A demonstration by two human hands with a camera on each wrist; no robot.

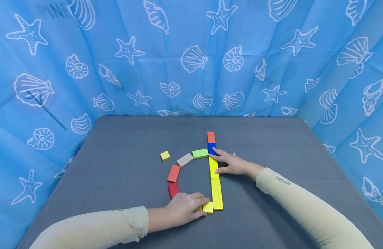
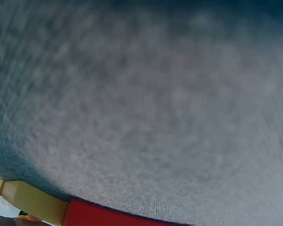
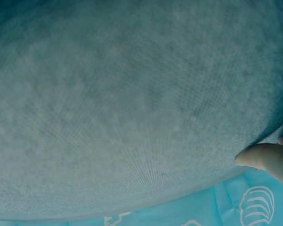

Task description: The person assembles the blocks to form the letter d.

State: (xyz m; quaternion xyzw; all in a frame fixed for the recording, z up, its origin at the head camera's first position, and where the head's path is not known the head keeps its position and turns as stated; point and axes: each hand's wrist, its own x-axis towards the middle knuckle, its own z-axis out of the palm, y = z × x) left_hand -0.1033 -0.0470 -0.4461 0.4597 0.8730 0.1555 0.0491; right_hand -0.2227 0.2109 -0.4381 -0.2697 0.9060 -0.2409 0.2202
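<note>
Small coloured wooden blocks lie flat on the table in a curve joined to a straight column. My left hand point(image 1: 185, 209) pinches a yellow block point(image 1: 208, 207) at the curve's lower end between fingers and thumb, partly covering it. Just behind those fingers is a dark red block point(image 1: 173, 190), also seen as a red block point(image 2: 108, 215) in the left wrist view. My right hand point(image 1: 233, 164) rests its fingers on the column, fingertips at the blue block point(image 1: 211, 148) and thumb at the edge of the upper yellow block point(image 1: 213, 166).
The lower yellow block point(image 1: 217, 194) and an orange block point(image 1: 211, 137) end the column. An orange-red block point(image 1: 174, 173), a pale wood block point(image 1: 185, 160) and a green block point(image 1: 200, 154) continue the curve. One yellow square block point(image 1: 165, 156) lies apart, left. Behind the table hangs a blue curtain point(image 1: 179, 76).
</note>
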